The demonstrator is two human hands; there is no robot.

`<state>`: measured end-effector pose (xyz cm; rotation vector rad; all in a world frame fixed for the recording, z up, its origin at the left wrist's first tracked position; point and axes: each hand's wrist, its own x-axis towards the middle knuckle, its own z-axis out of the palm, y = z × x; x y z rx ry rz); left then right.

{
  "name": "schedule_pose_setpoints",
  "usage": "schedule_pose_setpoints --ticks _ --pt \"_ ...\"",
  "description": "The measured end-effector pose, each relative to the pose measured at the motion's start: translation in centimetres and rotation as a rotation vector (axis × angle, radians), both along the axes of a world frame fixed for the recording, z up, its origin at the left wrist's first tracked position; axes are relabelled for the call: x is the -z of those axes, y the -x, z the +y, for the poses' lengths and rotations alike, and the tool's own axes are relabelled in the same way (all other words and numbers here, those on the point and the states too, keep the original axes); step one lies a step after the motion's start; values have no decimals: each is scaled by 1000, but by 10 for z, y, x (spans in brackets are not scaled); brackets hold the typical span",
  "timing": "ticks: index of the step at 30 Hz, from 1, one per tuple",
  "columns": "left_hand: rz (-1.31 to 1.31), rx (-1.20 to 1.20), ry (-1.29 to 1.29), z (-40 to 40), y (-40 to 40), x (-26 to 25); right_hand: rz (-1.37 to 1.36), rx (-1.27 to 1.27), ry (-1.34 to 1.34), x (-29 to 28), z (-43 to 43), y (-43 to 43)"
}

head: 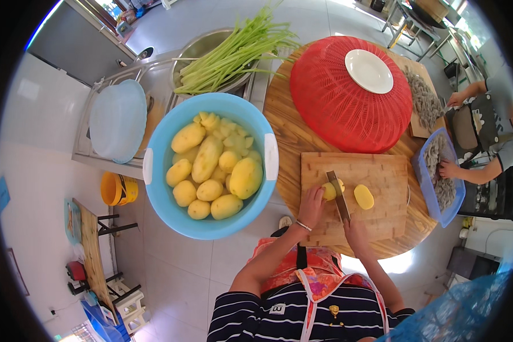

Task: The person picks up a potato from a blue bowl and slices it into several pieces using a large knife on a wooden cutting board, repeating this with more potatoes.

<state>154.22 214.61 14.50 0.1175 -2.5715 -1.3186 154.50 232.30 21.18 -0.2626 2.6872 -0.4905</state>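
On the wooden cutting board (376, 226) my left hand (311, 206) steadies a peeled potato (328, 192) with its fingertips. My right hand (357, 235) grips the handle of a kitchen knife (338, 197), whose blade lies across that potato near its right end. A flat-faced potato piece (364, 197) rests apart on the board, right of the blade. To the left stands a light blue plastic tub (209, 233) with white handles. It holds several whole peeled potatoes (207, 159) and cut chunks (236, 139) in cloudy water.
A red mesh food cover (320, 98) with a white plate (369, 71) on top sits behind the board on the round wooden table (282, 115). A co-worker's hand (449, 169) reaches into a blue-violet basket (446, 213) of shrimp-like greyish food. Green stalks (235, 55) lie over a metal basin (205, 40).
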Motion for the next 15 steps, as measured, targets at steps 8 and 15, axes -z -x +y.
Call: schedule_pose_setpoints --ticks 8,15 --pt "26 -34 33 0 -1 3 -77 107 124 -5 11 8" --pt "29 -34 14 0 0 0 -1 -63 84 -29 16 -3"
